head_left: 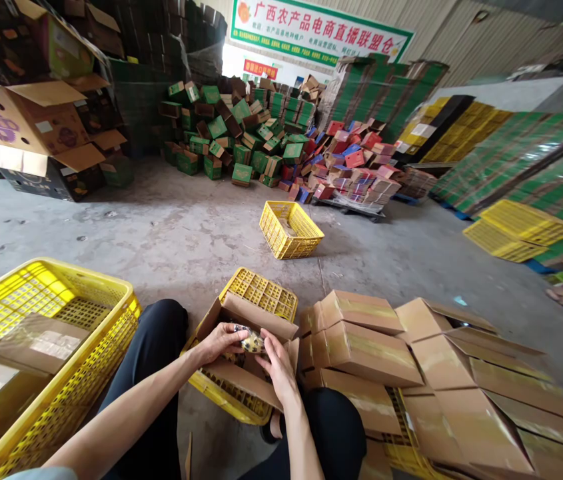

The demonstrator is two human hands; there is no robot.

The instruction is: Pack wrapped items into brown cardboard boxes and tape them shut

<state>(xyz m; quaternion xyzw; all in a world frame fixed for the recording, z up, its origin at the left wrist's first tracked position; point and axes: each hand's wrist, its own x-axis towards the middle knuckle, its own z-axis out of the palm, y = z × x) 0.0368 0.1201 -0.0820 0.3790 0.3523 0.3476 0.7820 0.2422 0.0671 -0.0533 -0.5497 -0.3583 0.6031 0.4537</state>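
Note:
Between my hands is a small yellowish, dark-spotted bundle [253, 341], with a pale, shiny part at its upper left; its exact kind I cannot make out. My left hand [224, 341] pinches its left end. The fingers of my right hand [277, 363] close on its right end. Right below them stands an open cardboard box [241, 381], flaps up, resting on an upturned yellow plastic crate [261, 293] between my knees. Inside the box a few more spotted pieces show partly, mostly hidden by my hands and the flaps.
On my right, closed cardboard boxes [361, 347] are stacked over yellow crates. A large yellow crate [126, 300] with boxes inside stands on my left. A smaller yellow basket [294, 243] sits ahead on the concrete floor [181, 220]. Farther back lie heaped green cartons [241, 153] and red cartons [351, 160].

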